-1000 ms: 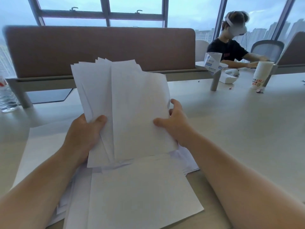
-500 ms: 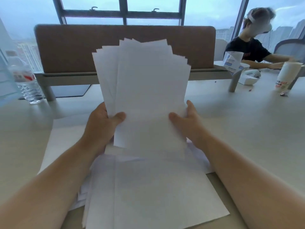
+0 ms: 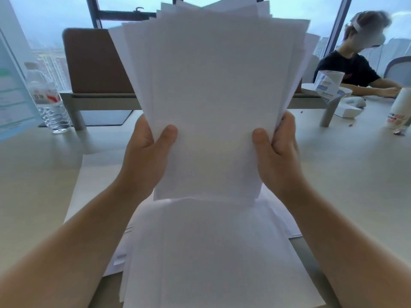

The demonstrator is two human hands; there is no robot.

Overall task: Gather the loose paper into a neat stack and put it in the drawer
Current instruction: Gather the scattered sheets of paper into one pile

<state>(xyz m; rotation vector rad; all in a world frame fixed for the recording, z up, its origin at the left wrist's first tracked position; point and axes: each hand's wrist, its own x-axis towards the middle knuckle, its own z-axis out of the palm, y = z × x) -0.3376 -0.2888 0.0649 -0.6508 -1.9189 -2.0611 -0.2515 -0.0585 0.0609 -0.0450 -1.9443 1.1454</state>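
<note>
— So, what were the fingers doing?

— The left thumb (image 3: 165, 135) pressed on the front of the bundle of paper (image 3: 213, 103), and the right thumb (image 3: 259, 136) did the same on the other side. The rest of the fingers were tucked behind the sheets, so both hands were squeezed shut on the paper.

— Which hand was where?

— The left hand (image 3: 145, 156) held the left edge low down. The right hand (image 3: 278, 156) held the right edge low down.

— Was the bundle tidy?

— No. It stood upright in the air, and the tops of the sheets fanned out, not lined up.

— Was there more paper?

— Yes. More loose sheets (image 3: 211, 252) lay flat on the table (image 3: 355, 174), right under the hands, in a messy pile.

— What else was on the table?

— A water bottle (image 3: 47, 96) stood far to the left. A paper cup (image 3: 400, 110) stood far to the right. Another person (image 3: 353, 67) sat at the far right side.
</note>
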